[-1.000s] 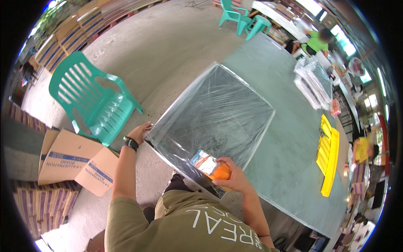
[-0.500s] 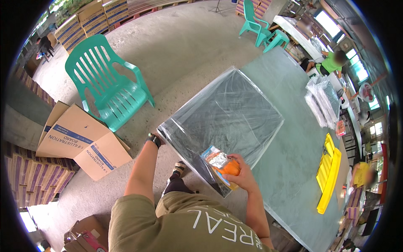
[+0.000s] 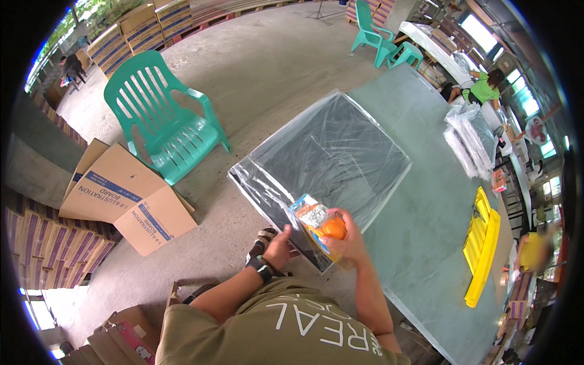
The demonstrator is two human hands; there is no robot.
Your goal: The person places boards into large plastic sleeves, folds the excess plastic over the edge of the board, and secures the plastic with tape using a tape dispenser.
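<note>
My right hand [image 3: 345, 240] is closed around what looks like an orange hand-held tape dispenser [image 3: 332, 229] with a shiny, crinkled patch and some blue at its end. It is at the near edge of a flat dark stack [image 3: 322, 152] wrapped in transparent plastic film. Beside that same near edge is my left hand [image 3: 280, 248], fingers apart and nothing in it, a dark band round the wrist. The wrapped stack lies at the left part of a grey-green table [image 3: 395, 255] and sticks out past its edge.
Left of me stand a green plastic chair [image 3: 164, 115] and an opened cardboard box [image 3: 115, 188]. Folded yellow material [image 3: 480, 249] and plastic-wrapped packs [image 3: 465, 143] lie on the table's right side. A person in green [image 3: 483, 90] sits at a far bench; another in yellow [image 3: 528, 250] is at right.
My left hand has left the stack's left corner and come right and nearer my body, towards the right hand. My right hand still grips the dispenser and has shifted only slightly.
</note>
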